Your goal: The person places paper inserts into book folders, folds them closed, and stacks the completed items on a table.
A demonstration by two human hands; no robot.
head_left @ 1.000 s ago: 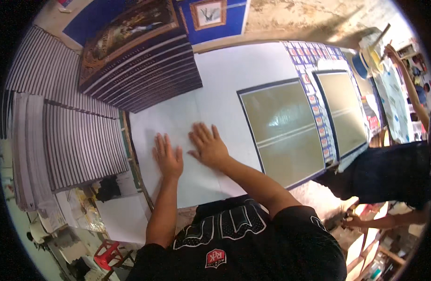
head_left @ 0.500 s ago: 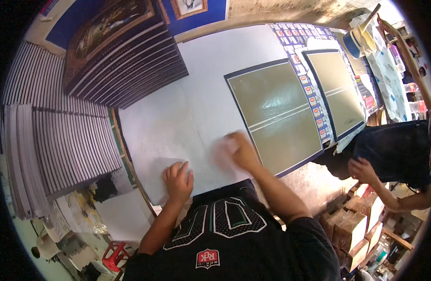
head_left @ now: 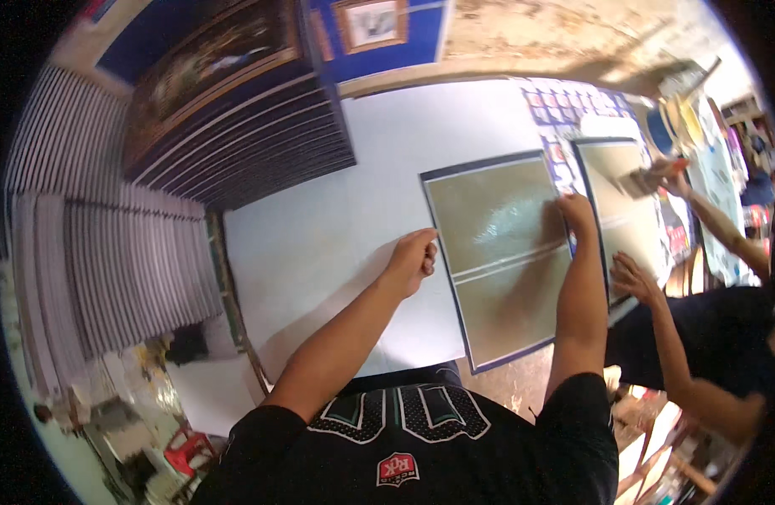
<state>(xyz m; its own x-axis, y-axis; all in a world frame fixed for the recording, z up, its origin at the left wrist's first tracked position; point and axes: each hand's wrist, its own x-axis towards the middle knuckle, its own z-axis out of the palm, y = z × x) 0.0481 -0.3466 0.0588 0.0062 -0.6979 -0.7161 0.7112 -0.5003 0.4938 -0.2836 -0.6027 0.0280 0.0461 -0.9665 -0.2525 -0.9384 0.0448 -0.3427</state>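
Note:
An opened-out book cover (head_left: 497, 307), two grey-brown boards with white strips between them and a dark blue border, lies at the right of the white tabletop (head_left: 320, 244). Light glints off its surface. At its left edge my left hand (head_left: 411, 265) is closed, thumb and forefinger pinching the border. My right hand (head_left: 578, 214) is bent over the opposite edge, its fingertips closed on the border and partly hidden. Further right is a second such cover (head_left: 610, 198), where a co-worker's one hand (head_left: 633, 278) presses and the other (head_left: 675, 178) holds a flat brush (head_left: 640, 183).
A tall stack of dark, picture-fronted books (head_left: 253, 151) stands at the back left. Pale stacks of boards or books (head_left: 135, 269) fill the left side. A blue and cream bucket (head_left: 669, 126) is at the back right. A red stool (head_left: 185, 450) sits low at left.
My left hand has risen from the tabletop to the cover's left edge. My right hand has crossed to its right edge. The co-worker now leans in with a brush. The view has shifted.

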